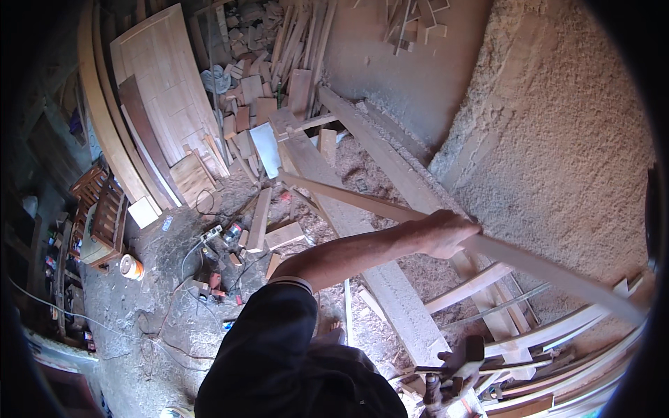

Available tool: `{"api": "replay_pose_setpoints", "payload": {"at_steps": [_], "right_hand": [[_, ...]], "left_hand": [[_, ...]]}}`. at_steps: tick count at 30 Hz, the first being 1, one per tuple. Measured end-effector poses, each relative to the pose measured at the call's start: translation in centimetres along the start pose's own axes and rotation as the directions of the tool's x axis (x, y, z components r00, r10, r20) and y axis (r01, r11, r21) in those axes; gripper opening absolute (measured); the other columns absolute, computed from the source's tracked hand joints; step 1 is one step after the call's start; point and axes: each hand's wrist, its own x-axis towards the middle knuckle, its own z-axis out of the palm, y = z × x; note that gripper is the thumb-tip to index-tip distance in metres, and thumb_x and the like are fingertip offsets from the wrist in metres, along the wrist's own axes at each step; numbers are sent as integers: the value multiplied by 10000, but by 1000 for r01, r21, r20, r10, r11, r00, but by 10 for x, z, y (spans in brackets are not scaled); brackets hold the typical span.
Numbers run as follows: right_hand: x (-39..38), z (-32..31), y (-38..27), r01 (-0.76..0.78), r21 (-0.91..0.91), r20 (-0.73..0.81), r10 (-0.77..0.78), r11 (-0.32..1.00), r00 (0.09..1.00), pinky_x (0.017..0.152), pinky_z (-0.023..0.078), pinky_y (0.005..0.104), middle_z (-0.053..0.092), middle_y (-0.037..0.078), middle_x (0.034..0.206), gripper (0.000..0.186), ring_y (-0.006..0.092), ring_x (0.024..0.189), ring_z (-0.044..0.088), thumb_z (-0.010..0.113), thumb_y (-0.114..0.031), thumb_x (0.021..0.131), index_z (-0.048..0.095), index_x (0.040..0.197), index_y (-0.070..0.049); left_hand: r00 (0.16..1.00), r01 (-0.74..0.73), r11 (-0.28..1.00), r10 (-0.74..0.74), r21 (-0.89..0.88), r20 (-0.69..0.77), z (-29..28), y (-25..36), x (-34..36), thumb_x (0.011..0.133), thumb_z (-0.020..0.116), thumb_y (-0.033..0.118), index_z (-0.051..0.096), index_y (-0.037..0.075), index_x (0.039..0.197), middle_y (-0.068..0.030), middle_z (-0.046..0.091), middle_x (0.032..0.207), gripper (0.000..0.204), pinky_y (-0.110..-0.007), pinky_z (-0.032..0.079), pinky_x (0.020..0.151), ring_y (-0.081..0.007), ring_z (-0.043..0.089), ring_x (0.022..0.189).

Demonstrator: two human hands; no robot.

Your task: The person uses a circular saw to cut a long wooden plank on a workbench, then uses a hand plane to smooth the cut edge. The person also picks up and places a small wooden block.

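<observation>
At the far left, long curved boards (104,118) lean beside a slatted wooden frame (104,219), and a small round tin (130,267) stands on the dusty floor (150,327). Further in, offcut blocks (244,104) lie heaped, with a power tool (232,233) and its cables among loose pieces. In the middle a broad plank (369,258) runs diagonally over the shavings.

One arm in a dark sleeve (272,327) crosses the picture; which arm it is cannot be told, though it reads as the left hand (446,233). Its fingers are closed around a long thin wooden strip (543,268), held clear of the plank and running from centre to lower right. The other hand is out of sight. To the right rises a large sawdust heap (557,139); more curved strips (557,334) lie stacked at the lower right.

The strip appears to be mid-carry or being positioned. A next move would likely need a steady grip, as so long a piece can swing and catch the stacked wood.
</observation>
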Motion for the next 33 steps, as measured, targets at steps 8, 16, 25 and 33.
{"api": "replay_pose_setpoints", "payload": {"at_steps": [8, 16, 25, 33], "right_hand": [[-18, -33, 2, -26, -186, -220, -16, 982, 975, 806, 474, 290, 562, 184, 1259, 934, 183, 908, 556, 818, -229, 850, 220, 1525, 15], [-27, -56, 44, -136, -281, -312, 44, 950, 949, 818, 547, 357, 627, 204, 1190, 887, 251, 959, 662, 821, -367, 858, 330, 1468, 49], [-8, -82, 58, -273, -172, -412, 183, 946, 893, 860, 550, 335, 640, 133, 1135, 759, 187, 984, 668, 835, -168, 840, 413, 1440, 24], [-12, -181, 91, -307, -422, -438, 105, 853, 893, 792, 548, 337, 686, 112, 986, 698, 198, 901, 706, 676, 38, 888, 340, 1498, -14]], "left_hand": [[867, -67, 993, 8, 101, 498, 133, -86, -28, 732, 688, -33, 643, 73, 1058, -152, 716, 955, 346, -444, 609, 755, -284, 712, 848], [701, -14, 988, -100, 154, 706, 187, -166, -90, 739, 677, 25, 623, 158, 1320, -147, 719, 1123, 598, -470, 559, 905, -335, 677, 1077], [766, 152, 964, -255, 220, 590, 195, -209, -154, 765, 660, 56, 706, 152, 1119, -97, 710, 1146, 370, -596, 274, 1142, -329, 549, 1257], [700, 705, 700, -658, 118, -279, 211, -151, -193, 844, 630, -43, 276, 102, 1571, -219, 261, 1610, 822, -521, 328, 1193, -382, 353, 1452]]}}
